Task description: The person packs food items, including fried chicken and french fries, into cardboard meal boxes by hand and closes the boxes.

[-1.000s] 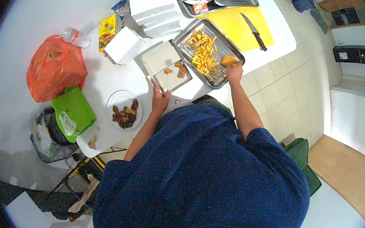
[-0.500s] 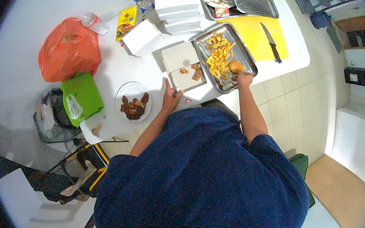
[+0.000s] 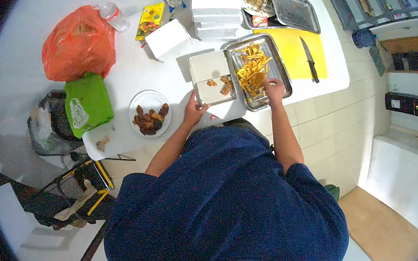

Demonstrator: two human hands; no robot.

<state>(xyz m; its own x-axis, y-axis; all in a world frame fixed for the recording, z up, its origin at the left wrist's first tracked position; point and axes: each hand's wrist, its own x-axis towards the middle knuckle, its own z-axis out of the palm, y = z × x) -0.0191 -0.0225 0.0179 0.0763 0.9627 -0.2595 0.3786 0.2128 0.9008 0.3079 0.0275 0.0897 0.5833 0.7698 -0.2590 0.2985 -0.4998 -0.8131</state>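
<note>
At the near left corner of an opened cardboard food box [image 3: 206, 65], my left hand [image 3: 194, 112] grips the edge, with fingers along the side and thumb at the front. Several browned pieces of food [image 3: 226, 87] lie in the box's near half. My right hand [image 3: 274, 91] is over the metal tray [image 3: 282, 73], its fingers closed on a round orange-brown thing [image 3: 260, 79] whose kind I cannot make out. This thing is among the French fries [image 3: 250, 63] heaped in the tray. Left of my left hand, a white plate [image 3: 139, 98] bears dark browned chicken pieces [image 3: 149, 121].
Behind the box stand stacked white boxes [image 3: 214, 3] and a single white box [image 3: 167, 39]. A knife [image 3: 309, 59] lies on a yellow cutting board [image 3: 291, 47]. Bags, red [image 3: 80, 45] and green [image 3: 89, 107], and a plastic bottle [image 3: 115, 17] are at the left.
My right hand has moved left and turned, bringing the round orange-brown thing down into the fries. My left hand stays on the box corner. The whole view has shifted slightly.
</note>
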